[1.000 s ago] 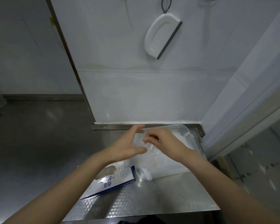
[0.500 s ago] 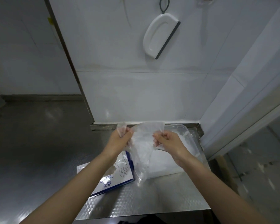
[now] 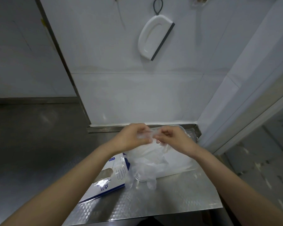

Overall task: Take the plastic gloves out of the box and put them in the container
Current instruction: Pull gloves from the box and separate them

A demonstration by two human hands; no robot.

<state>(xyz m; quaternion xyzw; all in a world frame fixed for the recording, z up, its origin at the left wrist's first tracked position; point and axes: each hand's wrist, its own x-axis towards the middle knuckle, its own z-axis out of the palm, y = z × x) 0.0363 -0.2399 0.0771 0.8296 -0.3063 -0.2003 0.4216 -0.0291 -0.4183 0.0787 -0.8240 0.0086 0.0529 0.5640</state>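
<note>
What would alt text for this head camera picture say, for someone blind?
A left hand and a right hand pinch a clear plastic glove above a clear container on a steel table. A blue and white box lies beside it, and a white squeegee hangs on the wall.

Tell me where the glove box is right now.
Head view, lower left of centre: the glove box lies on the steel counter, just left of the clear container; a plastic glove hangs beside it.
</note>
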